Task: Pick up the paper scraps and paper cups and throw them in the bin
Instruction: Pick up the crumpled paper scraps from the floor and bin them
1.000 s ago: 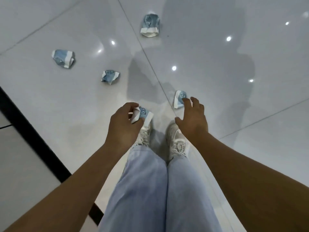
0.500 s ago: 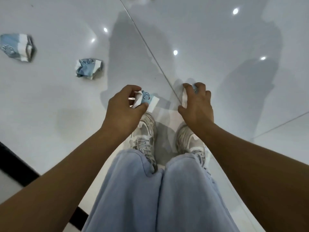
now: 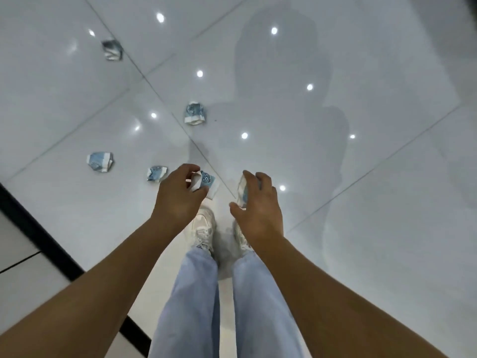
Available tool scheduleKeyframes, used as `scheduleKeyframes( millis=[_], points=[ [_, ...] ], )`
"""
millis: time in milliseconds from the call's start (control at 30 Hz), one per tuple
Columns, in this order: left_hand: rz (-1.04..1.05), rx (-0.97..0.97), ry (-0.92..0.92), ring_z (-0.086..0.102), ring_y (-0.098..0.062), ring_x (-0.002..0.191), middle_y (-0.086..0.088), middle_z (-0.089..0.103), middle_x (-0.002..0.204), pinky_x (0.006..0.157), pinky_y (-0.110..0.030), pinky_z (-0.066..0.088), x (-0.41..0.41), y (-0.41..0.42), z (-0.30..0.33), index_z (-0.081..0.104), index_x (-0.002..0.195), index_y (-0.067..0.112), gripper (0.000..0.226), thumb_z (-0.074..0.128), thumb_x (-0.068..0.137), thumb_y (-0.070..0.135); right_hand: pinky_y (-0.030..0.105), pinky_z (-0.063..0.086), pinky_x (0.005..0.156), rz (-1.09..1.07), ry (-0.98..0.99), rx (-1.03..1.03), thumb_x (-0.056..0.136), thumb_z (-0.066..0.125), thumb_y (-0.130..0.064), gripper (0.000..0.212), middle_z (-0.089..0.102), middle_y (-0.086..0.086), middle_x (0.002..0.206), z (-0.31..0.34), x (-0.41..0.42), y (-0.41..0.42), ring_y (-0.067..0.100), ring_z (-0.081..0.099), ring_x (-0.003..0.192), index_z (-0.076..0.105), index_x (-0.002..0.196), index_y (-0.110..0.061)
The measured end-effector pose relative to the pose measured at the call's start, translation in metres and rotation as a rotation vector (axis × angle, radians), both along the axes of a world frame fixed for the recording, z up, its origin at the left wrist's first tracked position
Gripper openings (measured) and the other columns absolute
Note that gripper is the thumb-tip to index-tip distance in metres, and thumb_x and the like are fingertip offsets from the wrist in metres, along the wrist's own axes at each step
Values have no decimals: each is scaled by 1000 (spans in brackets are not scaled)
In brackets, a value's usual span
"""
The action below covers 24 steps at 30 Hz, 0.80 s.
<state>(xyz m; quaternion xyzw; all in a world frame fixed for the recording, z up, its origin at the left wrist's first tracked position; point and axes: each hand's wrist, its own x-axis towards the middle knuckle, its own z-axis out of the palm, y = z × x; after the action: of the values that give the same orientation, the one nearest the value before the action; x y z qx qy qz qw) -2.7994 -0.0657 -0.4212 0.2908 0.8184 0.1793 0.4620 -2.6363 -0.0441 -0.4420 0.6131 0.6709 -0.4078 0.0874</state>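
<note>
1. Head view: glossy white tiled floor (image 3: 361, 177) with dark grout lines and bright spots of reflected ceiling light; black strip (image 3: 38, 236) along the lower left edge.
2. Left hand (image 3: 178, 195) held above the floor, fingers and thumb curled round a crushed blue-and-white paper cup (image 3: 205, 182) with a cartoon face print.
3. Right hand (image 3: 258, 205) beside it, fingers curled over a second crushed paper cup (image 3: 242, 188), thumb under it; only a pale sliver of that cup showing.
4. Lying loose on the floor: small crumpled cup (image 3: 156, 173) just left of the left hand; larger crumpled cup (image 3: 100, 162) further left; flattened cup (image 3: 195, 113) beyond the hands, beside a grout line; blurred cup (image 3: 112, 49) far off toward the upper left.
5. Below the hands: white sneakers (image 3: 205, 228) side by side and light blue jeans (image 3: 191, 306); both bare forearms reaching in from the bottom corners.
6. Bin not in sight.
</note>
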Motion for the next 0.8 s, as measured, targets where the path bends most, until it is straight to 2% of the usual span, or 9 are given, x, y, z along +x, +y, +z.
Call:
scheduleKeyframes(
  millis=[167,267,367,467,600,733,800],
  points=[
    [-26,93,17,58,-23,103,-7,62,115,93,-38,48,16,34,119,58,119,10,36,64,83,8,34,45,99,-15,-1,96,88,66,-32,70,24,-2,151,126,16,25,21,34,133,29,147,-26],
    [-37,151,-3,59,-23,97,-7,63,109,89,-35,49,29,45,185,59,116,10,33,64,84,7,35,46,96,-53,0,140,87,67,-31,70,25,0,151,194,28,29,22,34,132,30,146,-25],
    [-60,201,-36,57,-17,89,-1,61,100,82,-25,46,41,45,234,59,113,11,31,65,83,6,35,46,93,-101,-15,162,87,67,-30,70,24,0,151,244,39,19,22,34,131,30,146,-25],
    [-111,215,-83,57,-14,85,3,58,94,76,-22,42,49,33,269,59,113,12,31,65,83,6,34,46,91,-202,-11,171,86,67,-29,69,24,-1,150,279,44,0,22,34,131,32,145,-26],
    [-256,224,-94,58,-14,86,6,58,91,76,-22,44,49,11,304,60,111,15,29,65,83,8,35,47,92,-351,-15,173,85,68,-29,69,25,0,149,315,42,-34,23,35,130,33,144,-26],
    [-511,273,-71,58,-15,92,2,60,102,83,-24,46,52,-7,330,59,114,13,32,65,84,10,36,46,94,-485,-5,202,85,69,-29,70,27,1,148,343,43,-70,23,36,130,34,145,-24],
    [-615,285,-47,58,-16,93,0,60,107,81,-23,44,58,-13,339,58,117,14,34,66,84,12,36,45,97,-554,4,212,85,69,-29,70,28,2,148,354,46,-90,24,37,130,35,145,-23]
  ],
)
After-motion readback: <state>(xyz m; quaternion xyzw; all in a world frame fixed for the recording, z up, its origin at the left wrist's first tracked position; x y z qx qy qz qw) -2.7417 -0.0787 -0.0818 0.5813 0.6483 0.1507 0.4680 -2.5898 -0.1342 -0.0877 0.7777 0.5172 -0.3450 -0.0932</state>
